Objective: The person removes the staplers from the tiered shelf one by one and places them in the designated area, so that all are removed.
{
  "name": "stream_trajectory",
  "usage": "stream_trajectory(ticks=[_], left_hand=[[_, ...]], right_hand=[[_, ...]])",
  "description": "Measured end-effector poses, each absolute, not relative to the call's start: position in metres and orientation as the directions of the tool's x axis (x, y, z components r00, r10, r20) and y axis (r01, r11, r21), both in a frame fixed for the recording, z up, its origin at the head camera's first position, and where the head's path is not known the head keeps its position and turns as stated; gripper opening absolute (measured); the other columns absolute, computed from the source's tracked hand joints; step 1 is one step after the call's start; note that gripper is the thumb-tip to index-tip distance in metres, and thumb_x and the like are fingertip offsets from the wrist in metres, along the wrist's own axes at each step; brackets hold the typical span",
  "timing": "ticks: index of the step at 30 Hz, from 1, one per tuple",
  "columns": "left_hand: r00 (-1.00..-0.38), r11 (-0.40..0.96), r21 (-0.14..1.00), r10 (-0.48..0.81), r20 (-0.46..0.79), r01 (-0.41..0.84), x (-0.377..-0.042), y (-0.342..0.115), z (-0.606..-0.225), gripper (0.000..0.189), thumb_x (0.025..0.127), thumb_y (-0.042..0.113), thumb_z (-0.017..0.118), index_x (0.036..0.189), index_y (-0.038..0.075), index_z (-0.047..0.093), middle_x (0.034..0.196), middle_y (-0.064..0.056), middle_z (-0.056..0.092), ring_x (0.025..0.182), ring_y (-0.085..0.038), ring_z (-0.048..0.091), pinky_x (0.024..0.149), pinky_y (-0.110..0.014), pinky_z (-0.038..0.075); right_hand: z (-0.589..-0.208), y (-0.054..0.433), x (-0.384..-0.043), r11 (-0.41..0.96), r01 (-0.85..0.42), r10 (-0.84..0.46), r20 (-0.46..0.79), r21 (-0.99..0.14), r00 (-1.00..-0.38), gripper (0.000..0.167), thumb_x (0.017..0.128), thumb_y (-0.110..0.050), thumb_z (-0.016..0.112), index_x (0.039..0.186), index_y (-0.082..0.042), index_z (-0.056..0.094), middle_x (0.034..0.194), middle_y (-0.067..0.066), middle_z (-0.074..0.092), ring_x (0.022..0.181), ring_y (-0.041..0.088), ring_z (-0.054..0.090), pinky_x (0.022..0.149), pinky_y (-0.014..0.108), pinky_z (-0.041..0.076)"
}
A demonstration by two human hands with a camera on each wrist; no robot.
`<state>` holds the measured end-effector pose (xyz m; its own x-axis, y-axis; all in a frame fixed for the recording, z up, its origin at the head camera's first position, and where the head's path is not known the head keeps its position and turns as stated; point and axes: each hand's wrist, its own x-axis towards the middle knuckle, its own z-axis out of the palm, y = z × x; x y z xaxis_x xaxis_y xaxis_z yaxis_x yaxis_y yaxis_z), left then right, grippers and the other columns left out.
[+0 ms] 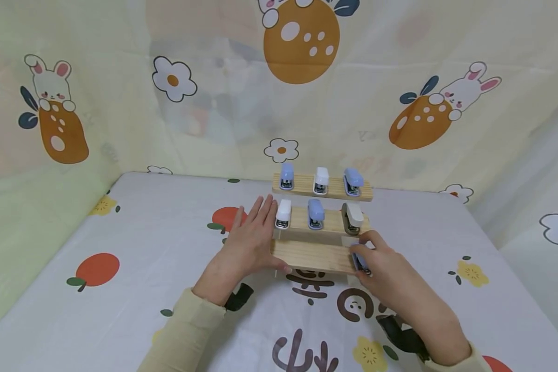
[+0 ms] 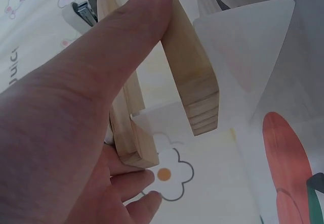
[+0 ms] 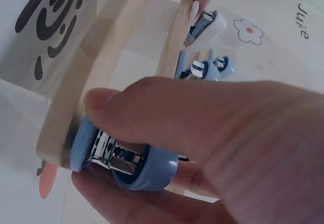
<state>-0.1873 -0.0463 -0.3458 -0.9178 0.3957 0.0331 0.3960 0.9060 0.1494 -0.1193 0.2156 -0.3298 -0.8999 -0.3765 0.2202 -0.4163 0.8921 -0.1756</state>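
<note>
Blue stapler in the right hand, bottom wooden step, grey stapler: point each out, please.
Blue stapler [image 3: 126, 166]: right wrist view, its metal middle.
Bottom wooden step [image 1: 311, 256]: head view, bare top face.
Grey stapler [image 1: 352, 217]: head view, its top cover.

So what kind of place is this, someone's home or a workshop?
Probably a makeshift recording corner in a home rather than a workshop. A cartoon rabbit curtain screens it off, a fruit-print cloth covers the table, and a stepped wooden rack of mini staplers is all that stands on it.

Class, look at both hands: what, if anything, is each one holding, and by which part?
The right hand pinches a blue stapler by its sides at the bottom shelf. The left hand holds nothing, resting on the wooden rack's left end.
</note>
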Motion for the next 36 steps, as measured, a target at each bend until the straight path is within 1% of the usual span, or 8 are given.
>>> stream_trajectory(ticks=[7,15,18,21,31,36], left_hand=[[-0.922,0.911,0.150,0.386,0.016,0.384,-0.186,-0.045,-0.344,0.141,0.058,0.073,0.082,0.160,0.006,0.009,0.168,-0.009,0.007,0.156,-0.027,0.006,0.124,-0.058,0.011],[-0.927,0.917,0.144,0.376,0.007,0.373,-0.187,-0.044,-0.345,0.142,0.058,0.074,0.081,0.160,0.007,0.006,0.169,-0.008,0.004,0.156,-0.027,0.006,0.123,-0.058,0.013],[-0.929,0.919,0.142,0.371,0.009,0.368,-0.187,-0.044,-0.345,0.143,0.058,0.074,0.081,0.160,0.007,0.006,0.169,-0.007,0.005,0.156,-0.026,0.007,0.123,-0.058,0.014],[-0.928,0.917,0.150,0.372,0.010,0.369,-0.187,-0.045,-0.345,0.143,0.058,0.074,0.081,0.160,0.007,0.007,0.169,-0.007,0.004,0.156,-0.026,0.007,0.123,-0.058,0.013],[-0.927,0.914,0.164,0.376,0.003,0.371,-0.188,-0.046,-0.347,0.142,0.058,0.072,0.082,0.160,0.008,0.008,0.169,-0.007,0.006,0.156,-0.026,0.006,0.123,-0.057,0.013],[-0.925,0.911,0.168,0.380,0.017,0.377,-0.187,-0.047,-0.346,0.141,0.057,0.071,0.083,0.160,0.007,0.010,0.168,-0.008,0.007,0.156,-0.027,0.007,0.123,-0.058,0.013]], right_hand=[[-0.322,0.223,-0.118,0.894,-0.410,-0.372,0.212,-0.179,-0.904,0.040,0.075,-0.002,0.081,0.113,-0.001,0.069,0.121,0.020,0.054,0.069,0.015,0.057,0.054,0.026,0.048],[-0.310,0.236,-0.119,0.914,-0.342,-0.317,0.141,-0.217,-0.938,0.039,0.077,-0.005,0.080,0.114,0.000,0.069,0.120,0.020,0.054,0.078,0.020,0.060,0.060,0.028,0.051],[-0.309,0.239,-0.120,0.912,-0.340,-0.320,0.118,-0.230,-0.940,0.037,0.078,-0.005,0.079,0.113,0.000,0.069,0.119,0.020,0.054,0.078,0.021,0.059,0.059,0.027,0.050],[-0.308,0.242,-0.121,0.917,-0.330,-0.313,0.108,-0.224,-0.944,0.037,0.078,-0.006,0.079,0.113,0.001,0.069,0.119,0.020,0.054,0.078,0.021,0.059,0.059,0.028,0.051],[-0.312,0.256,-0.138,0.925,-0.323,-0.312,0.085,-0.202,-0.946,0.035,0.078,-0.006,0.078,0.110,0.003,0.069,0.116,0.025,0.054,0.084,0.030,0.062,0.067,0.043,0.055],[-0.316,0.259,-0.151,0.932,-0.296,-0.285,0.083,-0.209,-0.955,0.035,0.079,-0.007,0.077,0.111,0.005,0.068,0.116,0.027,0.054,0.087,0.035,0.062,0.071,0.049,0.056]])
